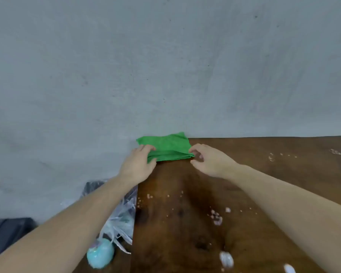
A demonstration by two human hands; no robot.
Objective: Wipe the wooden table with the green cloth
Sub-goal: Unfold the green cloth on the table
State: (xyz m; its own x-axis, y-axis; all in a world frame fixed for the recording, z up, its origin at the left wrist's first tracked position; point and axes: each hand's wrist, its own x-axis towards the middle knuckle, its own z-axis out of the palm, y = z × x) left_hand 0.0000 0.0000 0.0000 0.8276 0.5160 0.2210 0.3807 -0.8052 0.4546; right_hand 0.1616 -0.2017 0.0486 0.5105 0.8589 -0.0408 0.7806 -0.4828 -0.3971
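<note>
Two hands at a folded cloth on the worktop's far corner

Both hands reach forward to the green cloth (168, 147), which lies folded at the far left corner of the wooden worktop (244, 194), just above the middle of the frame, its left part hanging past the edge against the grey wall (126, 66). The left hand (139, 164) grips the cloth's left end, fingers on top and thumb curled against the near fold. The right hand (207, 159) pinches the cloth's near right corner between thumb and fingertips, the other fingers loosely curled above the wood. Pale crumbs (217, 216) are scattered over the dark brown surface in the lower middle of the frame, with a few more (272, 157) at the right, and two blurred white bits (226, 259) lie near the bottom edge. Left of the worktop, in the lower left of the frame, sit a crumpled clear plastic bag (124, 213) and a light blue round thing (100, 255).
</note>
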